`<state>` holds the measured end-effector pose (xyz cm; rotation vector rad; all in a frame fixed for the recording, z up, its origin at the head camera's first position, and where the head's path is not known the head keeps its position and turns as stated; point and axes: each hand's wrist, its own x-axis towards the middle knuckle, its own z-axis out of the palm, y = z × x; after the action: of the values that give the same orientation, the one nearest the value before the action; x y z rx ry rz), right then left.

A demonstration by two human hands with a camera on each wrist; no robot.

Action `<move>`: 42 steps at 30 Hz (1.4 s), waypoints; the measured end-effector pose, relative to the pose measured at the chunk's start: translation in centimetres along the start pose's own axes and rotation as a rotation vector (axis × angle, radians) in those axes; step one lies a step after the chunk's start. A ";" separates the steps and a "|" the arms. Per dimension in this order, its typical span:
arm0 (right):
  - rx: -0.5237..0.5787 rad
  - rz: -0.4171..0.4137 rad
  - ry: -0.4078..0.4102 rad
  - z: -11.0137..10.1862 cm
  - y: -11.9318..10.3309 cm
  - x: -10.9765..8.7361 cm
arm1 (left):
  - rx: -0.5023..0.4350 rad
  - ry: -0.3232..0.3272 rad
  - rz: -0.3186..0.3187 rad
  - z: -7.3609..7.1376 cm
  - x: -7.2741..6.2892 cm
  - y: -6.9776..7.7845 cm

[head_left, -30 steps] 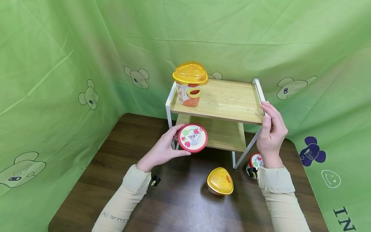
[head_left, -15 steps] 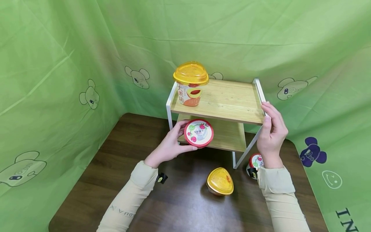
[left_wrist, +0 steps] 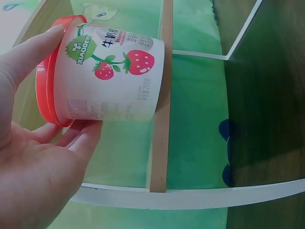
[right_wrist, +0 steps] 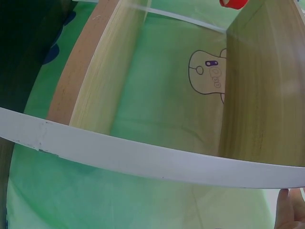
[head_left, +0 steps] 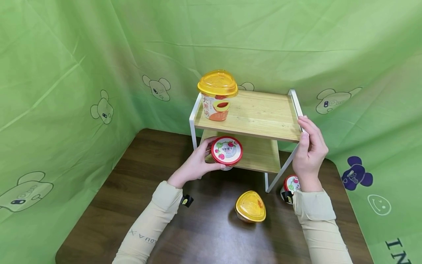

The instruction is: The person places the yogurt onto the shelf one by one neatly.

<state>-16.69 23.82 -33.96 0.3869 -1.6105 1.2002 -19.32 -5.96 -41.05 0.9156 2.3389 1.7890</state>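
My left hand (head_left: pixel 194 163) holds a white paper cup with a red lid (head_left: pixel 226 150), thumb on one side and fingers on the other. Strawberries are printed on the cup's wall (left_wrist: pixel 114 71), seen in the left wrist view. It is at the front edge of the lower shelf (head_left: pixel 257 154) of a two-tier wooden rack; whether its base rests on the board I cannot tell. My right hand (head_left: pixel 310 152) grips the white side frame (head_left: pixel 296 104) by the upper shelf (head_left: pixel 260 113). In the right wrist view only some fingertips (right_wrist: pixel 286 207) show against that frame.
A peach-printed cup with a domed yellow lid (head_left: pixel 217 96) stands on the upper shelf's left end. Another yellow-lidded cup (head_left: pixel 250 207) is on the dark table (head_left: pixel 158 234) in front. One more red-lidded cup (head_left: pixel 290 187) stands beside the rack's right leg, partly behind my right wrist.
My left hand has moved right and slightly away from me, bringing the red-lidded cup to the lower shelf's front edge, with a little tilt. My right hand stays on the frame.
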 end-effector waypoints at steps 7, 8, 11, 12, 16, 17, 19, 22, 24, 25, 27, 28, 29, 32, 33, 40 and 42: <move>0.004 0.002 0.001 0.1 0.0 0.0 | 0.008 0.002 -0.033 0.1 0.1 0.2; 0.004 0.004 0.001 0.0 0.0 0.0 | 0.016 0.004 -0.023 0.2 0.2 0.2; -0.001 0.007 0.000 0.0 -0.1 0.0 | 0.079 0.028 0.014 0.8 0.6 0.5; -0.003 0.008 -0.001 0.0 -0.1 0.0 | 0.106 0.044 0.024 1.0 0.8 0.5; -0.012 0.010 -0.001 0.0 -0.1 0.0 | 0.224 0.143 0.026 2.1 1.5 0.7; -0.013 0.009 -0.001 0.0 -0.1 0.0 | 0.247 0.168 0.017 2.3 1.6 0.7; -0.014 0.007 0.000 0.0 -0.1 -0.1 | 0.293 0.209 -0.026 2.8 1.7 0.8; -0.014 0.005 0.003 0.0 0.0 -0.1 | 0.329 0.251 -0.089 3.4 1.9 0.8; -0.011 0.003 0.005 0.0 0.0 -0.1 | 0.334 0.268 -0.118 3.7 2.0 0.8; -0.009 0.003 0.005 0.0 0.0 -0.1 | 0.332 0.275 -0.127 3.8 2.1 0.8; -0.006 0.002 0.005 0.0 -0.1 -0.1 | 0.318 0.292 -0.124 3.8 2.2 0.9; -0.006 0.004 0.005 0.0 -0.1 -0.1 | 0.312 0.299 -0.118 3.8 2.2 0.9; -0.005 0.005 0.004 0.0 -0.1 -0.1 | 0.307 0.305 -0.109 3.7 2.3 0.9; -0.005 0.007 0.002 0.0 -0.1 -0.1 | 0.277 0.322 -0.077 3.4 2.3 0.9; -0.005 0.007 0.002 0.0 -0.1 -0.1 | 0.265 0.326 -0.067 3.3 2.3 0.9; -0.001 0.006 0.005 0.0 0.0 -0.1 | 0.196 0.324 -0.049 2.7 2.3 0.8; 0.000 0.006 0.004 0.0 0.0 0.0 | 0.191 0.326 -0.047 2.5 2.4 1.0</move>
<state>-16.65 23.79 -33.98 0.3800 -1.6090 1.2051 -19.90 -2.52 -40.30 0.6167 2.7422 1.8417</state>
